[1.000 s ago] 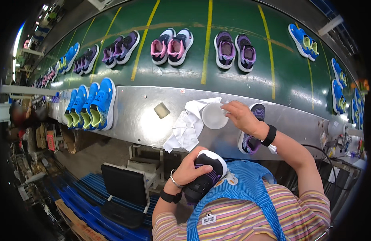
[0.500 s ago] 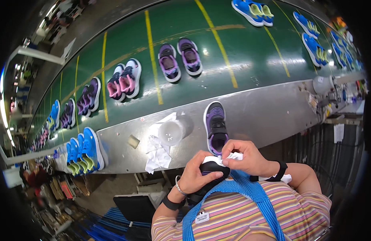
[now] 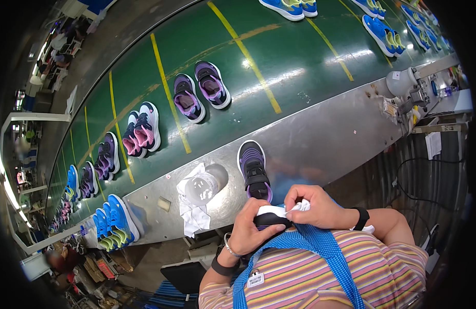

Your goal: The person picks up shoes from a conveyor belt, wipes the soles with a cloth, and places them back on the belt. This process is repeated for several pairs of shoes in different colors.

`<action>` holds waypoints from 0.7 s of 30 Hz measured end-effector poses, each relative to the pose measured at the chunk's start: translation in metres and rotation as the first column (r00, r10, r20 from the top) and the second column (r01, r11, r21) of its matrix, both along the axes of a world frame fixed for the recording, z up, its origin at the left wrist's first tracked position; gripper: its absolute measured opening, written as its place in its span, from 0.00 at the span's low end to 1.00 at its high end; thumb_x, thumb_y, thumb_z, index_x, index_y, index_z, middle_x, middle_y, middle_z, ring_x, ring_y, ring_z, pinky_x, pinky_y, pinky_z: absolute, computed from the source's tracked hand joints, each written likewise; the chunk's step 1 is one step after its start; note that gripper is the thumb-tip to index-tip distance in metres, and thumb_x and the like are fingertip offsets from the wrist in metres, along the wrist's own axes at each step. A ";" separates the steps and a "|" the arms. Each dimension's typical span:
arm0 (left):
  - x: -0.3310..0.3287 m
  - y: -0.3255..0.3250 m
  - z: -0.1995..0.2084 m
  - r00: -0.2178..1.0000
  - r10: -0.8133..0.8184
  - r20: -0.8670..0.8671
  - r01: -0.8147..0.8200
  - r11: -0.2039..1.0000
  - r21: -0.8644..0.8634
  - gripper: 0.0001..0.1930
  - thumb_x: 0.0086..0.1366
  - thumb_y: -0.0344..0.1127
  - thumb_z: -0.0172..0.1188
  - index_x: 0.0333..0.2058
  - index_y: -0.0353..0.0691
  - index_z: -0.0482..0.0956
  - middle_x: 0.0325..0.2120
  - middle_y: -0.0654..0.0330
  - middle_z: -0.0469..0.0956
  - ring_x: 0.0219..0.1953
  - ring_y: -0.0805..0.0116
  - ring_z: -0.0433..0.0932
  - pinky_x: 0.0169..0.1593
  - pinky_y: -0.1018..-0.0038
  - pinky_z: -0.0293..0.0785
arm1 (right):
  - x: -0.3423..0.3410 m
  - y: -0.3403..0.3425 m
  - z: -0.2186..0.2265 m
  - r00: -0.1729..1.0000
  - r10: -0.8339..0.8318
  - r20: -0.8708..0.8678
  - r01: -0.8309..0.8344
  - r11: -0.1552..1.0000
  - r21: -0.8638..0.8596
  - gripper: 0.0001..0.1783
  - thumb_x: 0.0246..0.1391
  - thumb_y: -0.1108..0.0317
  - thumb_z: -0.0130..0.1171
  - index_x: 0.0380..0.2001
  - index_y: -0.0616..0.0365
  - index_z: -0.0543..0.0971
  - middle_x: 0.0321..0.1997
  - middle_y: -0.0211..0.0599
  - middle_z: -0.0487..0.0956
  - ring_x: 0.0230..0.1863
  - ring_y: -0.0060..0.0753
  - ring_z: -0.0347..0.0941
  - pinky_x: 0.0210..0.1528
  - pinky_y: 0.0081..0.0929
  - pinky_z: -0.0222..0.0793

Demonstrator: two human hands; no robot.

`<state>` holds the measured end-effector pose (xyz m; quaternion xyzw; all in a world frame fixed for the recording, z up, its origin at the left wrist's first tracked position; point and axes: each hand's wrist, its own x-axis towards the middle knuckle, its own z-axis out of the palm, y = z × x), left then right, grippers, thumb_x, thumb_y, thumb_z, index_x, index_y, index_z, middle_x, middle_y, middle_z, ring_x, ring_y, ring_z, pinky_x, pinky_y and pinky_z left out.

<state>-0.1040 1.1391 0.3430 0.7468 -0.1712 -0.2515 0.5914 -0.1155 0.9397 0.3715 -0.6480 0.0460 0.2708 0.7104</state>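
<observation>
The shoe (image 3: 269, 219) is held close against the person's front, past the near edge of the surface (image 3: 320, 149). Only its rounded black toe and white sole edge show; the rest is hidden by the left hand (image 3: 250, 225) and the apron (image 3: 316, 236). That hand is closed around the toe, thumb across the black upper. The right hand (image 3: 315, 206) pinches a crumpled white cloth (image 3: 303, 205) at the sole edge; its curled fingers cover part of the cloth, and whether cloth and sole touch is hard to tell. The apron is blue, finely patterned fabric.

Just beyond, a second shoe (image 3: 254, 167), black and purple with a strap, lies on the smooth, shiny metal surface, its heel end near the left hand. To the left are a translucent round cup (image 3: 198, 191), creased white rags (image 3: 196, 219) partly behind it, and a small tan block (image 3: 164, 204). Blue shoes (image 3: 116, 221) overlap one another farther left. On the green belt (image 3: 269, 56), shoes at the top are cut off.
</observation>
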 end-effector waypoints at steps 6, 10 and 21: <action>0.003 0.001 -0.003 0.999 0.027 -0.022 -0.028 0.998 -0.054 0.23 0.43 0.35 0.68 0.37 0.36 0.70 0.30 0.55 0.70 0.34 0.61 0.71 0.39 0.72 0.67 | 0.004 0.003 0.008 0.994 -0.095 -0.058 0.099 0.991 0.090 0.05 0.42 0.74 0.58 0.26 0.59 0.73 0.26 0.27 0.73 0.29 0.15 0.67 0.31 0.15 0.63; 0.000 0.002 -0.003 1.000 0.008 -0.007 -0.008 0.999 -0.034 0.23 0.43 0.35 0.69 0.37 0.35 0.70 0.31 0.55 0.70 0.34 0.61 0.71 0.38 0.72 0.67 | 0.003 0.003 0.004 1.000 0.001 -0.018 0.001 0.998 0.061 0.06 0.42 0.74 0.59 0.26 0.59 0.73 0.27 0.27 0.73 0.29 0.15 0.68 0.32 0.15 0.63; -0.004 0.012 -0.003 0.999 0.034 -0.011 -0.035 0.999 -0.039 0.22 0.41 0.33 0.69 0.36 0.36 0.70 0.30 0.56 0.70 0.34 0.62 0.71 0.38 0.72 0.66 | 0.009 0.008 0.005 1.000 0.003 -0.011 -0.003 0.999 0.036 0.05 0.41 0.73 0.59 0.24 0.60 0.73 0.26 0.28 0.74 0.29 0.16 0.68 0.32 0.15 0.63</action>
